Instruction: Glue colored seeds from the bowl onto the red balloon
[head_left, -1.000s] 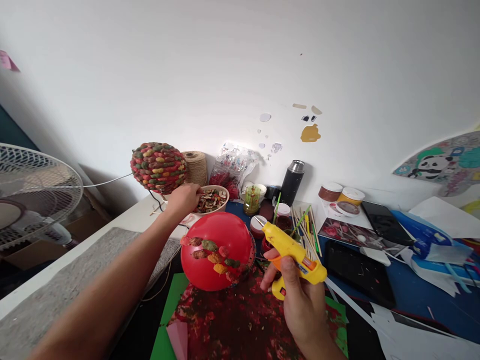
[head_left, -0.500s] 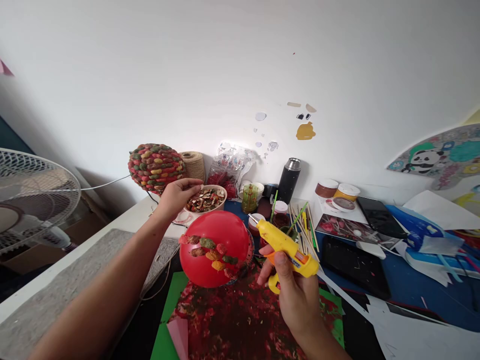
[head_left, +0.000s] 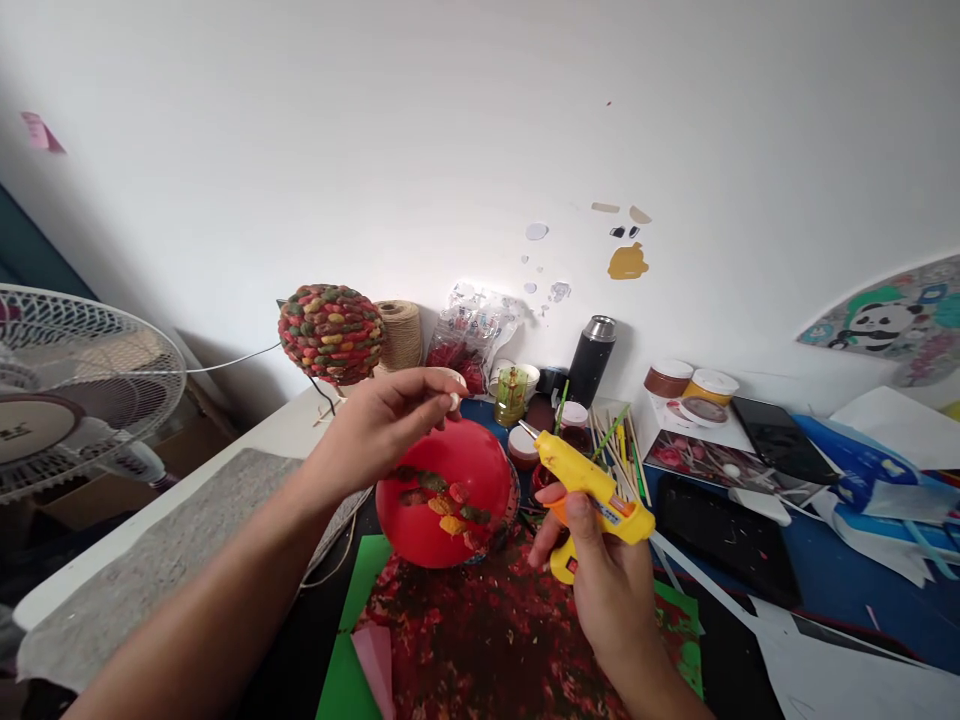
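Note:
My left hand [head_left: 386, 425] pinches a small pale peanut shell [head_left: 454, 402] between thumb and fingertips, above the upper left of a red balloon [head_left: 442, 460]. Painted peanut shells [head_left: 446, 505] in red, green, yellow and brown are stuck across the balloon's front. In my right hand [head_left: 607, 580] is a yellow hot glue gun [head_left: 589, 485], gripped by the handle, its metal nozzle pointing up and left toward the balloon. My left hand hides most of the bowl [head_left: 448, 376] of shells behind it.
A shell-covered ball [head_left: 330, 335] stands beside a twine spool [head_left: 400, 335] at the back left. Paint jars [head_left: 523, 447], sticks [head_left: 621, 450] and a black flask [head_left: 592, 360] line the back. Paint-stained green paper [head_left: 356, 610] lies below; a fan [head_left: 82, 390] is at left.
My left hand has come away from the bowl with a peanut shell, moving right to above the balloon. The glue gun stays in my right hand, nearly in place.

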